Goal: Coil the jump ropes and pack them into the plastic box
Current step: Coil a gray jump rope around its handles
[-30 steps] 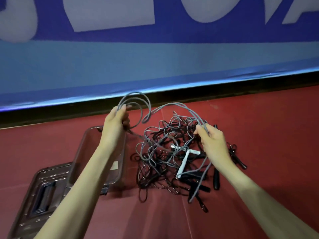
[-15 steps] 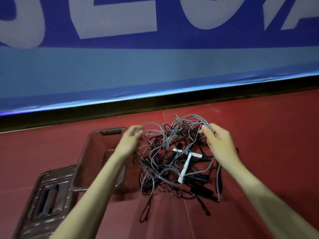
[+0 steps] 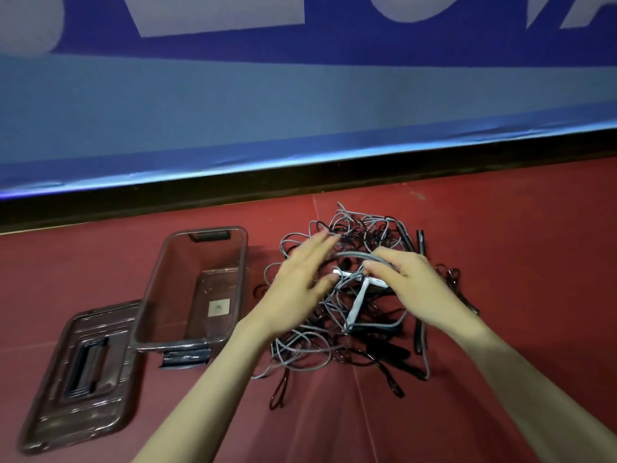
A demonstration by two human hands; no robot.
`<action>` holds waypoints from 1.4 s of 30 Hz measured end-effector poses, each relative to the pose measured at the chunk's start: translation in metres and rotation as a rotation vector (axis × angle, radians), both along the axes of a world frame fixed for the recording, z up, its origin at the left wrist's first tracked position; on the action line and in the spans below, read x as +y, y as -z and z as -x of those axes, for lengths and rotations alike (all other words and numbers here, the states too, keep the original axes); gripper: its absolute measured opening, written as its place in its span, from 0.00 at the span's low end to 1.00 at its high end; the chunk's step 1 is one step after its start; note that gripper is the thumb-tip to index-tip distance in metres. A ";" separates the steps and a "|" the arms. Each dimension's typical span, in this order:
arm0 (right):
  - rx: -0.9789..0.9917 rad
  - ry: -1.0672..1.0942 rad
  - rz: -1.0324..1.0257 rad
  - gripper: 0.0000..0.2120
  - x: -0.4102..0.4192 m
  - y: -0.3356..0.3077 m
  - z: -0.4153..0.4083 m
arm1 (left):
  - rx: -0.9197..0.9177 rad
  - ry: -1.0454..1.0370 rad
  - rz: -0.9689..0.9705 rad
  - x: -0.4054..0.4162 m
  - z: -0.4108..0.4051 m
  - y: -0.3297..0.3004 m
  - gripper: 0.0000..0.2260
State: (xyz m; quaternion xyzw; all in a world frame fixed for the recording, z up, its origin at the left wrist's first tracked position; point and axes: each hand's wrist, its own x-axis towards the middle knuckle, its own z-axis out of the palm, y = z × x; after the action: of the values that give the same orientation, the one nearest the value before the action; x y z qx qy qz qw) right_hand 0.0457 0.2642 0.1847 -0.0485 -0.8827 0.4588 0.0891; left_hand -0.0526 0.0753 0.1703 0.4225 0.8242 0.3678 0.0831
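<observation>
Left grip spread, blurred over tangled jump ropes; right grip pinches grey rope.

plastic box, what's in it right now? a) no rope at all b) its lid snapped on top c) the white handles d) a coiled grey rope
a: the plastic box stands open with only a bare floor and a small square patch showing through it, its lid lies on the ground beside it, and the jump ropes are all in a tangled pile to its right.
</observation>
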 end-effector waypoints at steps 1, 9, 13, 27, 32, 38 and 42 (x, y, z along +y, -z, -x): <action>-0.001 -0.012 0.006 0.13 -0.003 0.000 -0.001 | -0.047 0.034 -0.013 0.004 -0.003 0.000 0.22; -0.147 -0.090 -0.046 0.13 -0.008 0.033 -0.008 | -0.080 -0.088 -0.249 -0.007 -0.020 0.004 0.09; -0.262 -0.015 0.073 0.13 -0.002 0.072 -0.010 | -0.304 -0.271 -0.481 -0.008 -0.013 -0.003 0.10; -0.399 0.194 0.427 0.13 0.019 0.126 -0.038 | -0.716 -0.494 -0.950 -0.011 0.011 -0.018 0.14; -0.263 0.430 0.589 0.12 0.018 0.119 -0.033 | -0.825 -0.593 -0.932 -0.030 0.026 0.011 0.17; -0.163 0.585 0.739 0.13 0.011 0.089 -0.025 | -0.736 -0.738 -0.544 -0.039 0.017 0.039 0.11; -0.228 0.426 0.636 0.25 0.006 0.063 -0.020 | -0.592 -0.725 -0.209 -0.045 0.010 0.048 0.08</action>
State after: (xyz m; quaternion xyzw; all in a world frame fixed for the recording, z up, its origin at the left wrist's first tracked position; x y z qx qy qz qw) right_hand 0.0652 0.2700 0.1212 -0.3061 -0.6711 0.6722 0.0643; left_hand -0.0627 0.0305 0.1220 -0.0087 0.8180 0.5585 0.1377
